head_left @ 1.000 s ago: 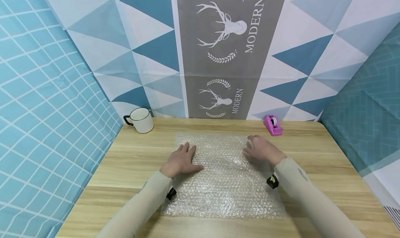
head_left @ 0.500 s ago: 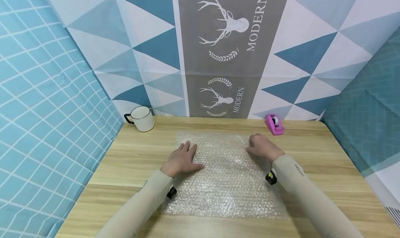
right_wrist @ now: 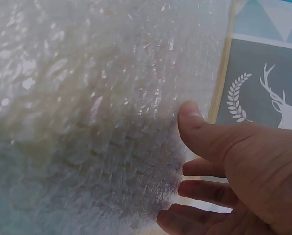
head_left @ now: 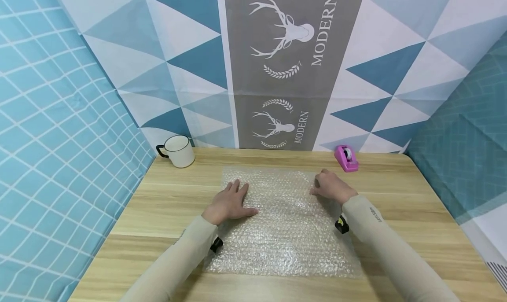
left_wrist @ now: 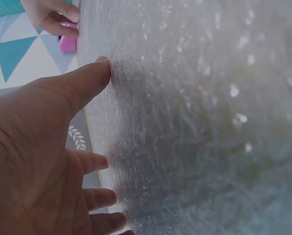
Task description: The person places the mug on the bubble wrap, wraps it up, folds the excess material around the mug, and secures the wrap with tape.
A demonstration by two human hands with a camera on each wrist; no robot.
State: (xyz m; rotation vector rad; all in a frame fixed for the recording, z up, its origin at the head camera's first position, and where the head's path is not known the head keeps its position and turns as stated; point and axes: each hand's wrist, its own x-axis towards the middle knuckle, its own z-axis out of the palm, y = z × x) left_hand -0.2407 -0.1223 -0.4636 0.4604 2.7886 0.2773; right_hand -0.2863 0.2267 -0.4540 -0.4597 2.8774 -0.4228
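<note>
A sheet of clear bubble wrap [head_left: 285, 240] lies flat on the table. My left hand [head_left: 229, 204] rests on its left side with the fingers spread. In the left wrist view, the thumb and fingertips of that left hand [left_wrist: 43, 132] touch the bubble wrap [left_wrist: 199, 112]. Near the sheet's far right corner is my right hand [head_left: 333, 188], its fingers bent. From the right wrist, the thumb and fingertips of the right hand [right_wrist: 253, 169] meet the bubble wrap [right_wrist: 101, 98] near its edge, with a gap between thumb and fingers.
A white mug [head_left: 180, 154] with a dark rim and handle stands at the back left of the wooden table [head_left: 166, 205]. Behind the right hand sits a pink tape dispenser [head_left: 346, 159]. Patterned cloth [head_left: 277, 73] hangs behind the table and at both sides.
The right hand shifts slightly at the sheet's far right corner, and its forearm moves a little to the left. My left hand stays where it was. The bubble wrap lies as before.
</note>
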